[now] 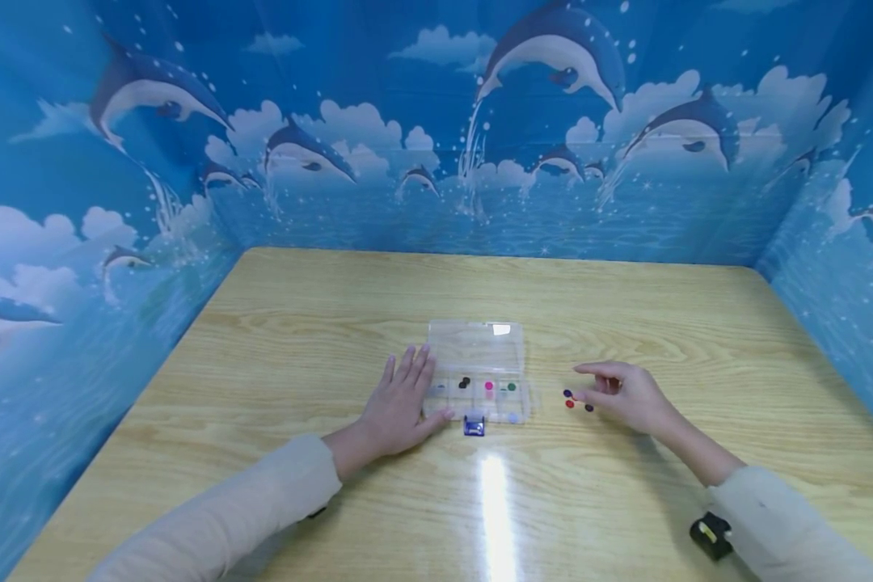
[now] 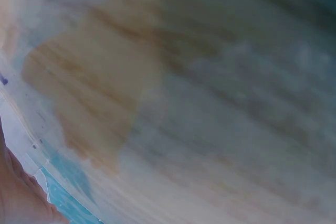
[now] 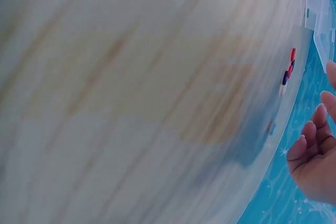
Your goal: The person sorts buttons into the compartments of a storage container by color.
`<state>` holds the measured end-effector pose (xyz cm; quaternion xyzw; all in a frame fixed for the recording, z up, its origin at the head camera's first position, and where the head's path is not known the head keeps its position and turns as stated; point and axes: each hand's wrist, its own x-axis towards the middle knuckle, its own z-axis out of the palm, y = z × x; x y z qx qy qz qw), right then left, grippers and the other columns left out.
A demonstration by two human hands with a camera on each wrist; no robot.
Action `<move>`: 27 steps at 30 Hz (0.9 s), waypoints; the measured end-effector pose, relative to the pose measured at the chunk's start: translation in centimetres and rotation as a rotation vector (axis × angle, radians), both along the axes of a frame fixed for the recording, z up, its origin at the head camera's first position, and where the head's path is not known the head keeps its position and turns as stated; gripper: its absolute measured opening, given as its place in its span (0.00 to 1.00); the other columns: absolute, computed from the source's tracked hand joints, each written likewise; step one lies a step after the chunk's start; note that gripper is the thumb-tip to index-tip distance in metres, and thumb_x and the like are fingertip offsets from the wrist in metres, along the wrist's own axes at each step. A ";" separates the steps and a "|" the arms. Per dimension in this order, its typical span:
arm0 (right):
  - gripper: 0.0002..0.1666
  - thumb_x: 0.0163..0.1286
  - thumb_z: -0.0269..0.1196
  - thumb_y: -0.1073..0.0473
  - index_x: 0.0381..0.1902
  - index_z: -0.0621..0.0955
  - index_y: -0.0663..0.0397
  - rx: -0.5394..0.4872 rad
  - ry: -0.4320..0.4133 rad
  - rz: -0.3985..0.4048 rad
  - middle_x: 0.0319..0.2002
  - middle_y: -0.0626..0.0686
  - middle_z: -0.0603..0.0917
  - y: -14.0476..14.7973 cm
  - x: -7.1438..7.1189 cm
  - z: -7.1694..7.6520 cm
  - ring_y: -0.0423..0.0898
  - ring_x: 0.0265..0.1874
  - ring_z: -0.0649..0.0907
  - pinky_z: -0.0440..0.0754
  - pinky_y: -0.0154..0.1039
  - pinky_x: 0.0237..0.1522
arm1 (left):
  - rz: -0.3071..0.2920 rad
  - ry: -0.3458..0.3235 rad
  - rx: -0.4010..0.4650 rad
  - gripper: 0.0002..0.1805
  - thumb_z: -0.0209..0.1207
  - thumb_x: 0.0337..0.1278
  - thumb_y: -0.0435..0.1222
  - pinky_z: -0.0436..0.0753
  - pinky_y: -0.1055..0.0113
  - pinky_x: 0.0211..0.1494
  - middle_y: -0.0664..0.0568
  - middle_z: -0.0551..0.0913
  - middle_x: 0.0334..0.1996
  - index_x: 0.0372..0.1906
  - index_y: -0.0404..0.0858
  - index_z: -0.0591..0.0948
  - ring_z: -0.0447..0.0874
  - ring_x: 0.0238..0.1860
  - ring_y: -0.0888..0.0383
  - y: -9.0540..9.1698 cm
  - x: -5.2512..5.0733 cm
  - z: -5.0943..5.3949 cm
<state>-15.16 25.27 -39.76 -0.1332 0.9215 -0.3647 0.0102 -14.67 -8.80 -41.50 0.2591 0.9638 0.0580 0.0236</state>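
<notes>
A clear plastic compartment box point(image 1: 476, 347) lies with its lid folded back. In its compartments are black discs point(image 1: 465, 383), a pink disc point(image 1: 489, 386) and a green disc point(image 1: 512, 387), all small and button-like. My left hand point(image 1: 400, 404) rests with fingers spread along the box's left side, thumb near the front edge. To the right of the box, my right hand point(image 1: 626, 396) hovers by loose red discs point(image 1: 570, 403) and dark blue discs point(image 1: 589, 408). Thumb and forefinger are apart; nothing shows between them. The right wrist view shows the right hand's other fingers point(image 3: 310, 140) bent.
A small blue transparent piece point(image 1: 474, 425) sits at the box's front edge. The wooden table point(image 1: 335, 307) is bounded behind and at the sides by a dolphin-print curtain point(image 1: 378, 202). A black device point(image 1: 711, 535) is beside the right sleeve.
</notes>
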 end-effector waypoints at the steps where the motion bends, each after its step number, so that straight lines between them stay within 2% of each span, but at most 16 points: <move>1: 0.25 0.56 0.68 0.60 0.51 0.79 0.65 -0.001 0.001 0.003 0.23 0.49 0.74 0.1 0.0 -0.1 0.36 0.22 0.68 0.67 0.30 0.21 | 0.000 0.001 -0.001 0.46 0.40 0.63 0.61 0.43 0.45 0.74 0.39 0.41 0.73 0.71 0.30 0.48 0.38 0.74 0.43 0.0 0.0 0.0; 7: 0.26 0.55 0.68 0.62 0.51 0.78 0.66 0.018 0.020 0.014 0.23 0.49 0.75 0.7 -0.2 -0.2 0.35 0.22 0.68 0.68 0.29 0.22 | 0.005 -0.006 -0.011 0.46 0.38 0.63 0.62 0.41 0.46 0.74 0.41 0.40 0.73 0.72 0.31 0.46 0.37 0.74 0.44 0.0 -0.1 0.0; 13: 0.26 0.54 0.69 0.61 0.51 0.79 0.66 0.032 0.039 0.017 0.23 0.49 0.76 1.3 -0.3 -0.4 0.34 0.21 0.68 0.69 0.28 0.22 | 0.002 0.016 -0.016 0.47 0.38 0.62 0.63 0.42 0.46 0.74 0.41 0.41 0.74 0.72 0.32 0.47 0.38 0.74 0.44 0.0 -0.2 -0.2; 21: 0.26 0.57 0.67 0.58 0.52 0.78 0.64 0.054 0.000 -0.002 0.23 0.48 0.75 2.1 -0.7 -0.4 0.36 0.21 0.67 0.66 0.30 0.20 | -0.001 0.014 -0.018 0.47 0.38 0.62 0.63 0.43 0.46 0.74 0.40 0.41 0.73 0.72 0.31 0.47 0.38 0.74 0.44 0.0 -0.1 -0.1; 27: 0.25 0.58 0.66 0.58 0.52 0.79 0.64 0.078 0.003 0.000 0.23 0.49 0.74 2.8 -1.1 -0.7 0.36 0.21 0.66 0.64 0.30 0.20 | -0.003 0.014 0.004 0.46 0.40 0.62 0.61 0.44 0.44 0.74 0.39 0.43 0.73 0.71 0.30 0.49 0.40 0.74 0.42 -0.1 0.0 0.0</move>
